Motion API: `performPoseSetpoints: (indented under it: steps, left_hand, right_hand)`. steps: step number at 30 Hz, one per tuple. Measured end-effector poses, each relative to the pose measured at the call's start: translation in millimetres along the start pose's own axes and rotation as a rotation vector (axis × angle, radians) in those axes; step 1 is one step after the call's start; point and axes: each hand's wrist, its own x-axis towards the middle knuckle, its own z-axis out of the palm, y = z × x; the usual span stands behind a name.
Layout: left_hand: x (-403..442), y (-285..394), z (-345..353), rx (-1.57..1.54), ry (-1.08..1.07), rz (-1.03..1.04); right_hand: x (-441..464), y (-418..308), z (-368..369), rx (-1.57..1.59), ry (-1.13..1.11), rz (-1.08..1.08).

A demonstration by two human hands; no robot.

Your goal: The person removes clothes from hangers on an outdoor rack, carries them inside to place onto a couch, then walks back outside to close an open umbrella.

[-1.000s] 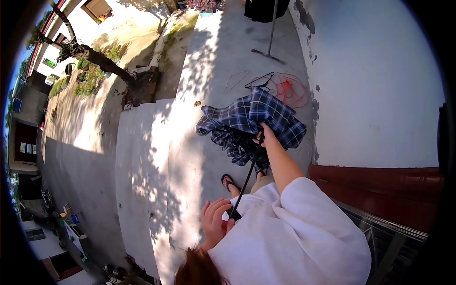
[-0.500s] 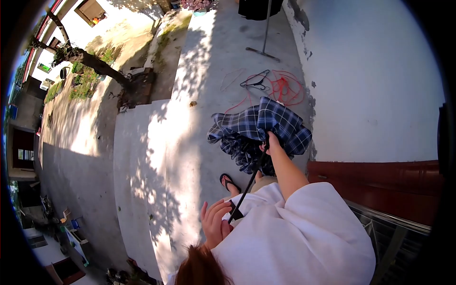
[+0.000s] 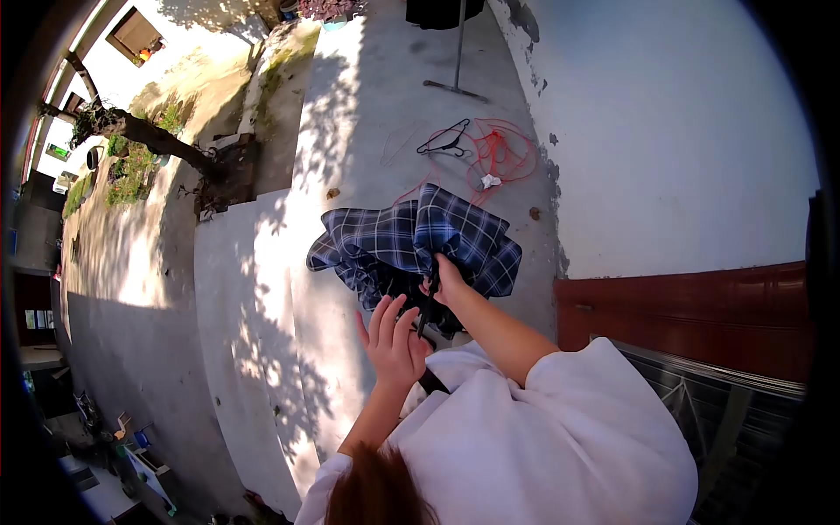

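A blue-and-white plaid umbrella [image 3: 376, 234], its canopy loosely gathered and bunched, hangs in front of me over the concrete. My right hand [image 3: 446, 282] is closed around it where the black shaft meets the cloth. The lower end of the dark shaft reaches my left hand [image 3: 398, 346], whose fingers are stretched out and apart. The palm and thumb side lie at the shaft's end; whether they press on it I cannot tell. Dark folds of the canopy hang behind both hands.
Beyond the umbrella lie a black clothes hanger [image 3: 446, 138], tangled red cord [image 3: 503, 153] and a crumpled white scrap [image 3: 490, 181]. A metal stand foot [image 3: 456, 90] is farther off. A white wall [image 3: 665, 157] runs along the right, above a red-brown panel [image 3: 682, 302]. A tree [image 3: 157, 136] grows at left.
The umbrella and my right hand have moved left in view. My left hand has risen toward the right, so less shaft shows between the hands. The whole view has shifted somewhat.
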Motion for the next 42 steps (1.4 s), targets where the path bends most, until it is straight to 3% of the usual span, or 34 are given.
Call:
performPoseSetpoints:
  steps: [6, 16, 19, 21, 27, 31, 32, 35, 36, 40, 42]
  left_hand:
    - [5, -28, 3, -0.126, -0.092, -0.035]
    - [23, -17, 21, -0.262, -0.249, 0.047]
    - [24, -21, 24, -0.324, -0.285, 0.073]
    - [23, -32, 27, -0.323, -0.321, 0.057]
    - [38, -50, 51, -0.284, -0.497, -0.053]
    - [54, -47, 77, -0.229, -0.619, -0.077]
    - [60, -45, 84, -0.215, -0.651, -0.077]
    - [89, -29, 109, -0.211, -0.740, -0.104]
    - [99, -26, 117, -0.213, -0.756, -0.109]
    - [129, -19, 143, -0.209, -0.827, -0.140]
    - [138, -17, 153, -0.209, -0.845, -0.151]
  right_hand:
    - [10, 3, -15, 0.120, 0.065, -0.044]
    - [21, -12, -65, 0.193, 0.060, 0.016]
    - [23, -49, -102, 0.330, -0.009, -0.077]
    - [17, -87, -120, 0.418, 0.061, -0.032]
    - [35, -163, -204, 0.592, -0.029, 0.191]
    - [58, -184, -245, 0.361, -0.033, 0.036]
    - [99, -188, -279, 0.798, -0.028, 0.199]
    - [101, -210, -293, 0.588, 0.273, 0.228]
    - [93, -222, -279, 0.645, 0.380, 0.291]
    - [107, -244, -298, 0.515, 0.458, 0.246]
    - [120, -244, -337, 0.498, 0.568, 0.077]
